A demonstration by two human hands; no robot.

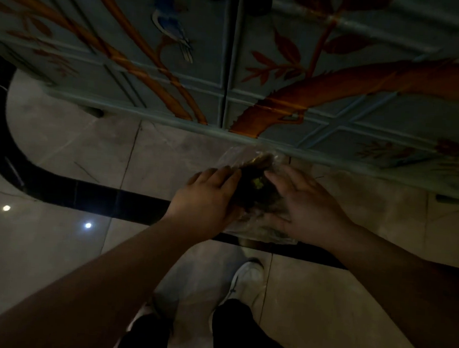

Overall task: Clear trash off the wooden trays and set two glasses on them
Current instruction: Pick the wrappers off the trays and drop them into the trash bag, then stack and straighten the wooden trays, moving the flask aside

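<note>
A clear plastic bag of trash point(257, 186), dark inside with a yellow-green scrap, hangs between my two hands above the floor. My left hand point(207, 196) grips its left side, fingers curled over the plastic. On the bag's right side lies my right hand point(305, 203), fingers spread over the crumpled plastic and holding it. No wooden tray or glass is in view.
A blue-grey painted cabinet point(230, 65) with orange branches and a blue bird stands right in front, its doors closed. Below are glossy marble floor tiles point(55, 243) with a black inlay band point(99, 194). My white shoes point(245, 278) and dark trousers show at the bottom.
</note>
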